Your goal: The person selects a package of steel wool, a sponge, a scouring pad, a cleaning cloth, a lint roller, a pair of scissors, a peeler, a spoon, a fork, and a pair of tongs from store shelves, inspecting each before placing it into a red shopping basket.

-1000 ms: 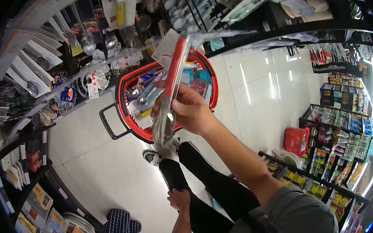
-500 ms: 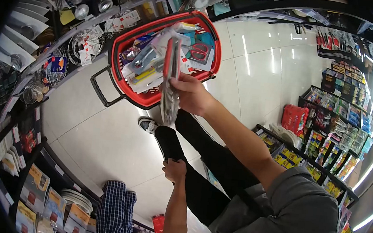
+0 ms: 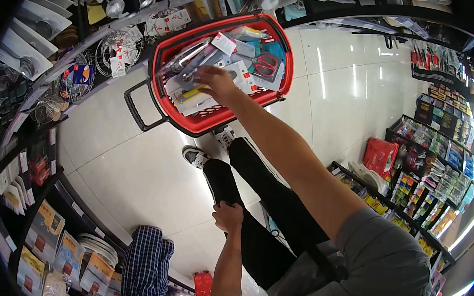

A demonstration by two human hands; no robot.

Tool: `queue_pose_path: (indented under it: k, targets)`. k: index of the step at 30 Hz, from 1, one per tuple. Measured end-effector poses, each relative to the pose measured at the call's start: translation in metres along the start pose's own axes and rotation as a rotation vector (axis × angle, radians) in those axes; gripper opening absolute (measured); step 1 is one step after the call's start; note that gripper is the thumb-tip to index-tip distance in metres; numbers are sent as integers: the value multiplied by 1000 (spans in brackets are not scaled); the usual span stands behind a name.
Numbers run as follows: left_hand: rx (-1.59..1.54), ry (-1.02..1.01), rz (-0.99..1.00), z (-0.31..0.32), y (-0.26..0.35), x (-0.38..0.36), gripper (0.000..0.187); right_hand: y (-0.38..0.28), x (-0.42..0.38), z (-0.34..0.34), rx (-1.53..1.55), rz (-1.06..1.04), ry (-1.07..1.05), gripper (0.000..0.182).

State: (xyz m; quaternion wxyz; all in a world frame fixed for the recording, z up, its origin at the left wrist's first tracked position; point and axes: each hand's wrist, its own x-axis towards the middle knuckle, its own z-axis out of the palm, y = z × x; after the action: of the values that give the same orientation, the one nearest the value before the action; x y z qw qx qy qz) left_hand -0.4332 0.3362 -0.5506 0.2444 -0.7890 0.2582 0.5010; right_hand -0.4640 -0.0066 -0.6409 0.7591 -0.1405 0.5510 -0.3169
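Note:
My right hand (image 3: pixel 217 84) is over the red shopping basket (image 3: pixel 196 126), fingers stretched and apart, just above or touching the packages inside. A long clear package (image 3: pixel 187 58) lies tilted against the basket's far left side. Close to my fingers is a yellow-handled packaged item (image 3: pixel 188 94). Red-handled scissors (image 3: pixel 265 66) on a card lie at the right side of the basket. A white price tag (image 3: pixel 223 43) rests on the pile. My left hand (image 3: pixel 227 217) is closed at my left knee, and what it holds, if anything, is hidden.
Wire whisks and strainers (image 3: pixel 118 53) hang on the shelf at left, near carded spoons (image 3: pixel 27 65). Boxed goods (image 3: pixel 44 224) and a checked cloth (image 3: pixel 148 264) are at lower left. A display rack (image 3: pixel 434 148) and a red box (image 3: pixel 380 155) stand at right.
My right hand has lowered into the basket, and the long clear package it held upright is now among the goods, let go. My left hand stays at my knee.

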Motion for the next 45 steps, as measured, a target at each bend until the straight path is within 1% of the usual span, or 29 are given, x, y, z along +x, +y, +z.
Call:
queue_pose_path:
  k: [1, 3, 5, 7, 9, 10, 11, 13, 15, 17, 19, 21, 23, 25, 26, 27, 28, 29, 32, 35, 36, 37, 39, 40, 42, 43, 45]
  targets:
    - [1, 15, 0, 0, 0, -1, 30, 7, -2, -8, -4, -4, -1, 28]
    - [-5, 12, 6, 2, -1, 0, 30, 18, -10, -27, -376, -16, -227, 27]
    - [2, 6, 9, 1, -1, 2, 32, 18, -27, -36, -261, 145, -89, 30]
    - [15, 15, 21, -3, 0, -1, 35, 7, -37, -56, -375, 93, -19, 29]
    - [33, 18, 31, -1, 0, 1, 37, -29, -58, -61, -367, 18, 28, 29]
    - [32, 9, 15, -1, 0, 1, 37, -51, -67, -61, -376, -34, 55, 24]
    - [20, 28, 30, 0, -1, 1, 35, -69, -69, -69, -276, -110, 80, 20]
    - [9, -2, 6, -3, 0, 1, 35, -113, -73, -72, -178, -290, 82, 17]
    - [11, -9, 2, -3, 1, 2, 35, -172, -87, -52, -268, -480, 45, 15]
    - [18, -14, -14, -7, 5, 2, 35, -223, -88, -28, -387, -588, 1, 18]
    - [39, -4, -29, -12, 7, 0, 34, -262, -65, -9, -621, -783, 74, 29]
    - [49, 19, -16, -9, 5, 3, 34, -292, -40, 16, -653, -920, 210, 50]
    - [60, 32, -3, -3, 4, 1, 34, -319, -3, 37, -605, -972, 393, 70]
    - [59, 60, -4, -1, 3, 3, 30, -337, 20, 50, -817, -1181, 524, 81]
    - [64, 66, 0, -1, 2, 4, 30, -348, 44, 52, -811, -1184, 531, 81]
    - [68, 66, -1, 0, 3, 3, 30, -359, 72, 51, -1049, -1256, 683, 82]
    - [73, 65, -4, 0, 2, 2, 30, -363, 82, 53, -1291, -1310, 836, 82]
    - [75, 67, -4, -1, 2, 3, 30, -363, 87, 49, -1288, -1309, 838, 82]
    - [62, 52, -6, 0, 1, -1, 29, -355, 79, 47, -1127, -1291, 893, 81]
    - [42, 69, -7, 4, -1, 3, 29, -350, 55, 56, -962, -1284, 928, 80]
    - [30, 63, -13, 4, -1, 4, 30, -341, 32, 57, -869, -1364, 721, 76]
    - [20, 56, -22, 4, -2, 5, 32, -333, 21, 55, -868, -1364, 712, 76]
    - [25, 66, -21, 7, -3, 7, 32, -318, 6, 50, -764, -1036, 624, 85]
    - [36, 74, -10, 7, -3, 6, 31, -310, -3, 46, -764, -1031, 623, 85]
    - [38, 57, -13, 3, -1, 2, 31, -298, -20, 38, -667, -1015, 604, 82]
    - [35, 46, -12, 2, 1, 2, 30, -291, -28, 34, -599, -971, 522, 79]
    - [45, 52, -3, 7, -2, 4, 31, -278, -46, 27, -597, -953, 426, 83]
